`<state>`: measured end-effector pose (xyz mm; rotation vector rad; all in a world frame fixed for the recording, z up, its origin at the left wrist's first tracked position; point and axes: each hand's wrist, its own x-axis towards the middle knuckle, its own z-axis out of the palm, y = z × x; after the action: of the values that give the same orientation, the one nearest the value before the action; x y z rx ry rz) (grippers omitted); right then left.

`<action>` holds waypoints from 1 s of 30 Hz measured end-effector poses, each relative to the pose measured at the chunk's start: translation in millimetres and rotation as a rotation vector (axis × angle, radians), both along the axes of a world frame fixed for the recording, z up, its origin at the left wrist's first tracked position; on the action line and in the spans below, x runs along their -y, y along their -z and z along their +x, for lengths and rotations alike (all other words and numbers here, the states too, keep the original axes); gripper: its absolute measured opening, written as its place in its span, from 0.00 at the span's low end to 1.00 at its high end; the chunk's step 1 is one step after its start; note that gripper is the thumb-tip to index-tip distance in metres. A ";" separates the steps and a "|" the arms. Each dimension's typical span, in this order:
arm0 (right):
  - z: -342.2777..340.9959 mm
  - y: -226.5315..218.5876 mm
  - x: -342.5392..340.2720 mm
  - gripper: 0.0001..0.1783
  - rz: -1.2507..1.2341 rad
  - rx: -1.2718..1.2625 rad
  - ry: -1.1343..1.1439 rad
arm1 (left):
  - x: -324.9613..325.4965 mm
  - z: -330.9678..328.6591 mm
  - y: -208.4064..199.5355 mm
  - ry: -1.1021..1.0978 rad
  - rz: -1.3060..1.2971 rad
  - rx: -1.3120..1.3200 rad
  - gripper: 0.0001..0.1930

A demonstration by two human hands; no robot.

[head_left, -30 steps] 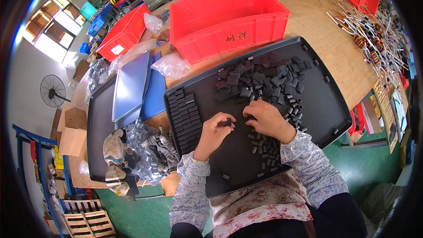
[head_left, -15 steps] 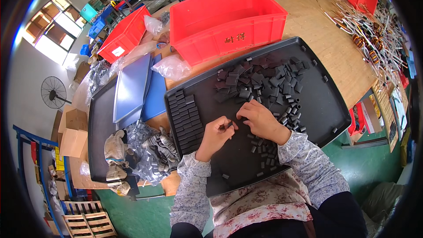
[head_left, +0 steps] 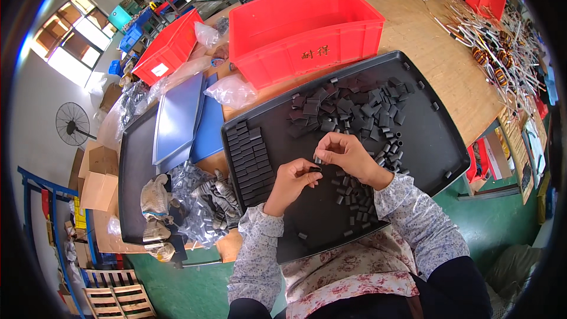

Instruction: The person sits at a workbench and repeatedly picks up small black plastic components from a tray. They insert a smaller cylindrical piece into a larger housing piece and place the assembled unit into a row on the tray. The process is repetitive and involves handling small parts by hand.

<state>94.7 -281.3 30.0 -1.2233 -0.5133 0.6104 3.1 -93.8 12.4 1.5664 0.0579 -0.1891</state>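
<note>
My left hand (head_left: 293, 184) is closed in a pinch over the black tray (head_left: 304, 212), with a small flat black piece (head_left: 315, 169) between its thumb and fingertips. Just right of it, my right hand (head_left: 349, 158) pinches a short grey tube (head_left: 318, 159). The two hands' fingertips are close together. Beyond my right hand lies a heap of flat black pieces (head_left: 372, 109); several short grey tubes (head_left: 387, 159) are scattered beside and below that hand. Along the tray's left side, dark pieces (head_left: 248, 156) stand in neat, tight rows.
A large red bin (head_left: 307, 47) stands behind the tray, a second red bin (head_left: 168, 44) to its left. Blue panels (head_left: 180, 118), work gloves (head_left: 155, 198) and a clear bag of grey parts (head_left: 195, 201) lie at the left. Wired coils (head_left: 502, 59) crowd the far right.
My right hand has turned and lifted slightly, and the grey tube now shows at its fingertips. My left hand has shifted a little to the right with the black piece.
</note>
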 end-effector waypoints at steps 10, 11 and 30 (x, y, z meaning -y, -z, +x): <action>-2.4 -0.2 -2.3 0.06 -0.175 0.777 0.095 | 2.2 -0.8 -1.4 -0.025 -0.067 0.078 0.09; -2.1 -1.5 -0.9 0.07 -0.194 0.791 0.097 | 2.3 0.1 -1.3 -0.013 -0.075 0.076 0.10; 26.0 20.4 18.2 0.18 -0.845 1.092 0.616 | -111.7 73.0 -17.0 -0.345 1.021 0.581 0.20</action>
<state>120.6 -299.4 9.6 -2.3905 -0.7381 -0.5132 76.1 18.0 29.5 2.5274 -0.0426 0.6745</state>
